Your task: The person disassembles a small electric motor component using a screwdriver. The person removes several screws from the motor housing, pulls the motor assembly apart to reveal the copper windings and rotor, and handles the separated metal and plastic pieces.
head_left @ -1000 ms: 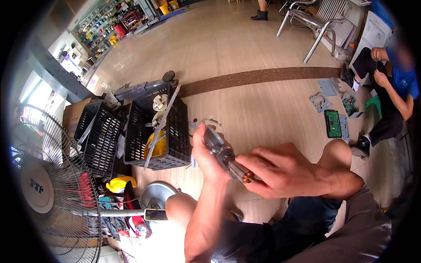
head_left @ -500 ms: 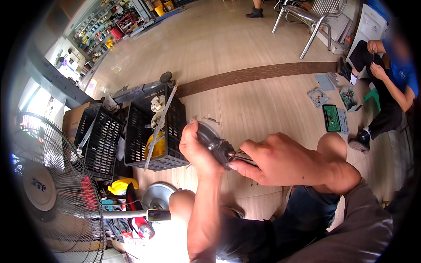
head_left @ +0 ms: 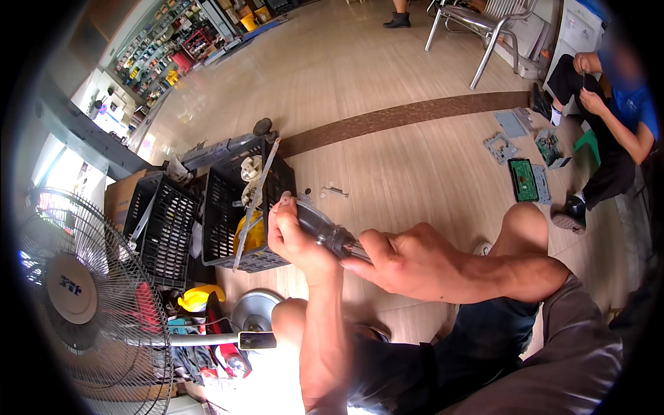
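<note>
My left hand (head_left: 299, 242) is closed round the rim of a dark grey, disc-shaped metal part (head_left: 315, 220) with a raised hub on one side. It is held tilted in the air above the floor, in front of my knees. A slim, shiny metal tool (head_left: 357, 252) is gripped in my right hand (head_left: 418, 263), its end at the hub. My fingers cover most of the tool, so its exact kind cannot be made out. Past the disc, a small metal bracket (head_left: 335, 191) lies on the floor.
Two black plastic crates (head_left: 250, 261) with parts inside stand to the left. A standing fan (head_left: 72, 290) is at the lower left, near a phone (head_left: 256, 340) and a grey round base (head_left: 254, 310). A seated person (head_left: 626, 117) works at right beside green circuit boards (head_left: 523, 181).
Both hands, with the disc-shaped part and the tool, have shifted slightly left in view. The disc's tilt has changed a little. The room has also shifted slightly in the picture.
</note>
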A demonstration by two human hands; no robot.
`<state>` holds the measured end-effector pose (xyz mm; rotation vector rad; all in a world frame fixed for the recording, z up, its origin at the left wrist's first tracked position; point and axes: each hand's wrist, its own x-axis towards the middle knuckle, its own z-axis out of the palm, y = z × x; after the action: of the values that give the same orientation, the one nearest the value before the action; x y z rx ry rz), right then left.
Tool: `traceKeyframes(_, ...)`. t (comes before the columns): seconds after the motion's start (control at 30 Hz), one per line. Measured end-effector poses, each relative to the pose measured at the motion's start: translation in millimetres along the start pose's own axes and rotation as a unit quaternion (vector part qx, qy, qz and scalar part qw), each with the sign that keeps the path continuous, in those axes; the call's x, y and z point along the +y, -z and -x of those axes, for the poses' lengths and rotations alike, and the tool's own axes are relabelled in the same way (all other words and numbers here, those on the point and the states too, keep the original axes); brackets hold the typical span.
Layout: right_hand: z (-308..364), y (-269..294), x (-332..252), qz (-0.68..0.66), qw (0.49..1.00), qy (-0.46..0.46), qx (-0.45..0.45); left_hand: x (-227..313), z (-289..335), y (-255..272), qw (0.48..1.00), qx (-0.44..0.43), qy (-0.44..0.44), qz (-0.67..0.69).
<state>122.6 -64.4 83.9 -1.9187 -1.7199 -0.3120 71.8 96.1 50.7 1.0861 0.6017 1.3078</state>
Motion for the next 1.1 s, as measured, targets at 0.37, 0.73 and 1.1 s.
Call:
traceKeyframes(0.37, 4.2, 0.4, -2.7, 0.032, 0.999, 0.039, 0.016, -5.3, -5.8, 15.1, 0.992, -0.08, 0.092, 0.026)
traceKeyframes(0.73, 2.8, -13.3, 11.4, 0.023, 0.998, 0.055, 0.03, 0.8, -1.9, 8.4, 0.991, -0.085, 0.099, 0.012)
traceKeyframes(1.1, -3.1, -7.3, 22.3, -0.088, 0.992, 0.055, 0.071, 5.8, -21.0, 14.8, 0.994, -0.013, 0.088, 0.071)
